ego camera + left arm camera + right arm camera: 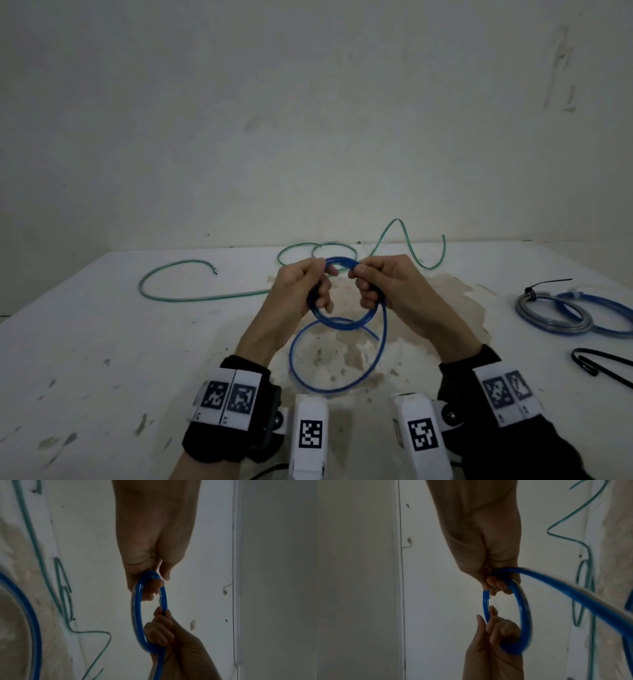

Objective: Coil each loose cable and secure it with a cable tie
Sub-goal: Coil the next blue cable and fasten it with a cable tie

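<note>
Clearly the risk now sits in the springy blue cable [337, 320] itself. Both hands hold a small coil of it above the middle of the table [102, 342]: the left hand [301, 291] has its fingers curled round the coil's left side, and the right hand [383, 291] pinches the top of the loop between thumb and forefinger while its other fingers curl round the right side. A larger loose loop hangs from the coil down to the near part of the table, with a short free end poking out beside it.

That slack loop looks stiff, so if either grip eases while the next turn is fed in, the wound turns could spring apart and the coil would need redoing. The hanging loop could also twist into a kink as it is drawn up.

Reaching for a tie is the other hazard: the spare cable ties [599, 368] lie near the right edge, just in front of two already bound coils [575, 315], so one hand alone must keep the coil closed. The green cable [205, 298] sprawls along the far edge, untouched, close enough behind the hands to snag.
</note>
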